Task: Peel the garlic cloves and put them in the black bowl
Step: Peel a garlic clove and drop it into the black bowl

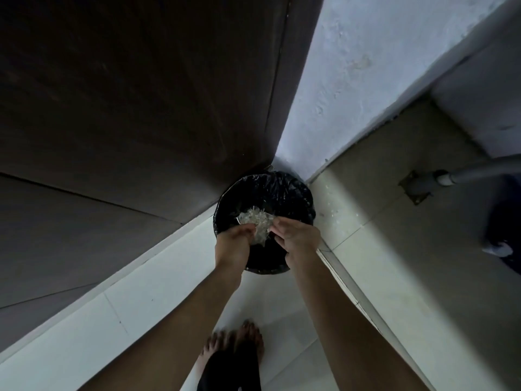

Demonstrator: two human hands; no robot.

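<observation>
One dark wood panel (127,94) fills upper left. Left of centre: left hand (234,242), fingers curled, cupping clump of pale papery garlic skins (255,220). Clump held between both hands, above mouth of round bin (284,187) with black liner, set in corner. Right hand (297,238) at clump's right edge, fingertips bunched together, pinching skins. Lower centre: bare foot (244,342) on pale floor tile. Upper right: white wall (352,66). Far right: grey pipe (479,170).

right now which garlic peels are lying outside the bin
The scattered flakes on the floor right of the bin; the big clump is held over it by left hand and right hand.
</observation>
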